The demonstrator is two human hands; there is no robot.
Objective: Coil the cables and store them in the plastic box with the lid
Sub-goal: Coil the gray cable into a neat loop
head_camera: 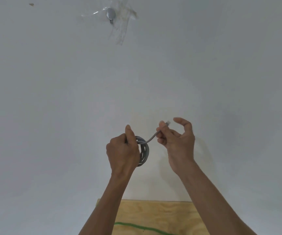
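Note:
A grey cable (144, 152) is wound into a small coil of several loops, held up in front of a white wall. My left hand (121, 150) is closed around the coil's left side. The cable's free end runs up to the right and ends in a clear plug (167, 123). My right hand (177, 141) pinches that end just below the plug between thumb and forefinger, with the other fingers spread. A green cable (137, 227) lies on a plywood surface (153, 212) below my arms. No plastic box is in view.
The white wall fills most of the view. High up on it is a metal fitting (111, 15) under torn clear tape. The plywood surface's far edge meets the wall at the bottom centre.

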